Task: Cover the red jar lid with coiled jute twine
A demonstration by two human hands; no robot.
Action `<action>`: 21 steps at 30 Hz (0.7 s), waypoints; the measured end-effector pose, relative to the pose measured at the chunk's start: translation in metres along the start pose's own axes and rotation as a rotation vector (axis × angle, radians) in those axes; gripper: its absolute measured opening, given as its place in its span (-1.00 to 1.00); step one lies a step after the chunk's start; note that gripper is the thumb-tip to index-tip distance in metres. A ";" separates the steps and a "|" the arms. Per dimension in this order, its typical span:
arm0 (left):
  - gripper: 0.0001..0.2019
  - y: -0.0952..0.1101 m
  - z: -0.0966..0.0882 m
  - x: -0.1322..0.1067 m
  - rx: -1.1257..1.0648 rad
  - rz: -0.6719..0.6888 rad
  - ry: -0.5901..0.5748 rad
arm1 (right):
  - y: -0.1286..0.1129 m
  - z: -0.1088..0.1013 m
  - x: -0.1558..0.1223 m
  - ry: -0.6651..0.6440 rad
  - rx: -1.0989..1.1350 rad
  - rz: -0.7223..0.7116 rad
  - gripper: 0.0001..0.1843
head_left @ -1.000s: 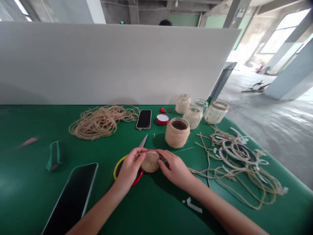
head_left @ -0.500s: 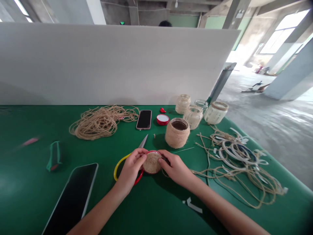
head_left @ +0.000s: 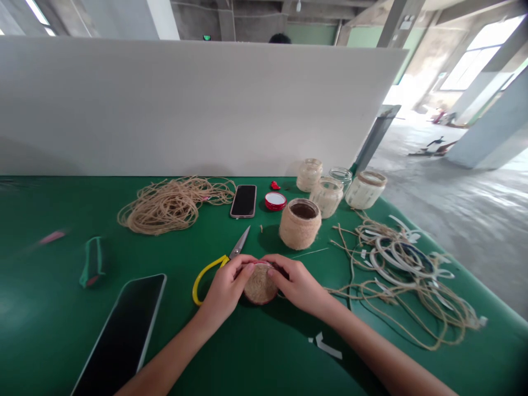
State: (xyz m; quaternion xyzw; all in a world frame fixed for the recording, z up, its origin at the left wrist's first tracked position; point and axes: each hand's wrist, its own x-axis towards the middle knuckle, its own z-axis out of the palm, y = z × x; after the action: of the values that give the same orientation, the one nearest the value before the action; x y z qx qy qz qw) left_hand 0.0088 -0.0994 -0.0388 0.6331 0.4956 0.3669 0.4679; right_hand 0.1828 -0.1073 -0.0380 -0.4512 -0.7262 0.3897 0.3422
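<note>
Between my two hands is a round jar lid (head_left: 260,284) with a red rim, its face covered in coiled twine. My left hand (head_left: 231,280) grips its left edge, thumb on the twine face. On the opposite edge my right hand (head_left: 293,279) pinches it the same way, fingers curled behind. Scissors (head_left: 239,245) with a yellow handle lie partly hidden under my left hand. A jar wrapped in twine (head_left: 300,231) stands open just beyond my right hand.
Several glass jars (head_left: 326,197) stand at the back right, beside a stack of red lids (head_left: 275,205) and a phone (head_left: 243,201). Twine heaps (head_left: 169,208) lie left; tangled cords and white rings (head_left: 404,258) lie right. A large dark tablet (head_left: 124,330) is front left.
The lid has tilted and come slightly lower and right, showing its twine face more towards me. Both hands keep hold of it. The scissors' red handle part is now hidden.
</note>
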 end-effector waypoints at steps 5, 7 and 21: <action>-0.78 -0.001 0.001 -0.001 0.028 0.008 0.003 | 0.001 0.001 0.000 -0.002 -0.003 0.022 -0.75; -0.79 -0.002 0.002 -0.001 0.035 0.003 -0.014 | 0.002 0.001 0.000 0.012 -0.032 0.046 -0.78; -0.81 -0.003 0.005 -0.004 0.010 -0.034 -0.082 | 0.002 0.004 -0.001 -0.007 -0.051 0.053 -0.82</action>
State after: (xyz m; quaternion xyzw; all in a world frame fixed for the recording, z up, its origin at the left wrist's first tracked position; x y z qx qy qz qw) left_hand 0.0120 -0.1041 -0.0431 0.6413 0.4886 0.3302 0.4910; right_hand 0.1807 -0.1091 -0.0415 -0.4775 -0.7248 0.3815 0.3178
